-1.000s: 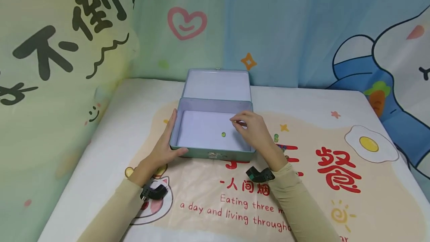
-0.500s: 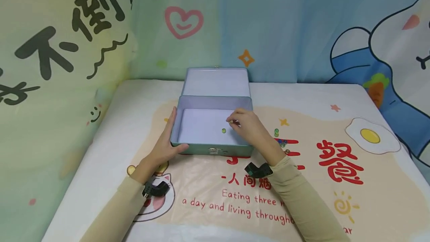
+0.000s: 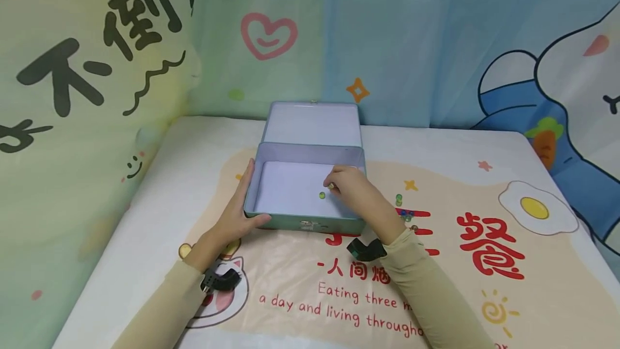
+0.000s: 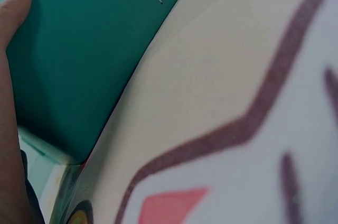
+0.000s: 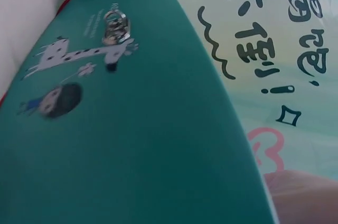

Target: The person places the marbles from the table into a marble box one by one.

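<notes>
A green tin box (image 3: pixel 310 224) with a pale lining lies open on the table, its lid (image 3: pixel 311 124) tipped back behind it. My left hand (image 3: pixel 235 214) rests at the near left corner, fingers straight along the side wall and thumb (image 4: pixel 17 5) against the front wall. Over the right half of the box, my right hand (image 3: pixel 356 190) pinches a small, light marble (image 3: pixel 331 186) between thumb and fingertips, most of it hidden. A green marble (image 3: pixel 322 195) lies on the box floor just below those fingertips.
Several small marbles (image 3: pixel 399 198) lie on the printed tablecloth (image 3: pixel 290 295) right of the box, close to my right forearm. The front wall bears a metal clasp (image 5: pixel 116 27). A printed cloth backdrop (image 3: pixel 387 42) hangs behind the table.
My right hand has moved a little left and toward me with the pinched marble, nearer the green one on the box floor. My left hand keeps its place on the box.
</notes>
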